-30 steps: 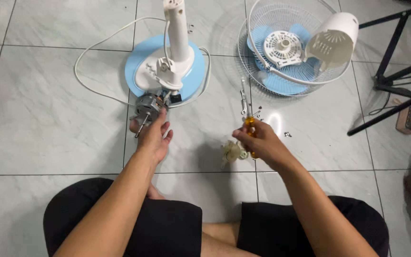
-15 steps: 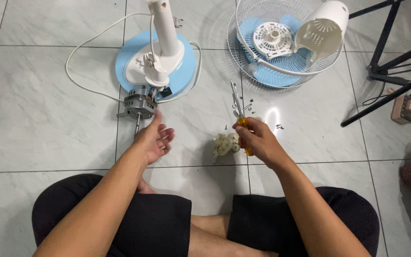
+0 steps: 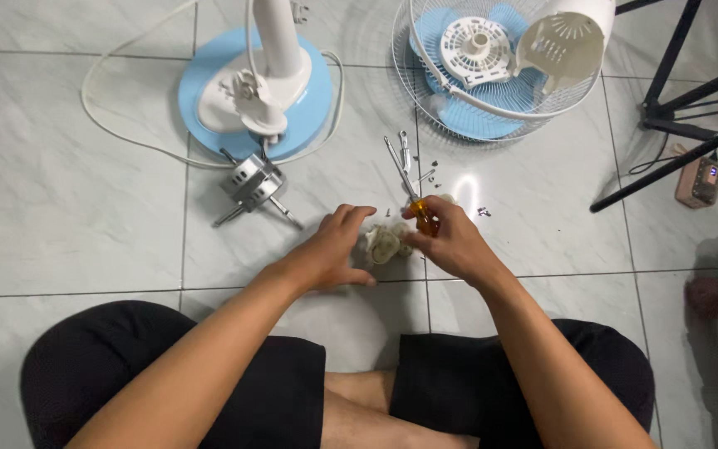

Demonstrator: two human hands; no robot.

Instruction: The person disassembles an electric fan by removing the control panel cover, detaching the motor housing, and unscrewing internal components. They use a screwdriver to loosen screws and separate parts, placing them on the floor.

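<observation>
The left hand (image 3: 334, 249) reaches, fingers loosely spread, to the small cream plastic gear housing (image 3: 384, 244) on the tiled floor (image 3: 68, 224); whether it grips or merely touches is hard to tell. The right hand (image 3: 450, 241), at three o'clock of that part and partly covering it, is closed around an orange-handled screwdriver (image 3: 420, 213), its shaft pointing to eleven o'clock. The bare fan motor (image 3: 251, 185) lies at ten o'clock, below the blue fan base (image 3: 317, 91), whose column is cut off at the frame's top.
</observation>
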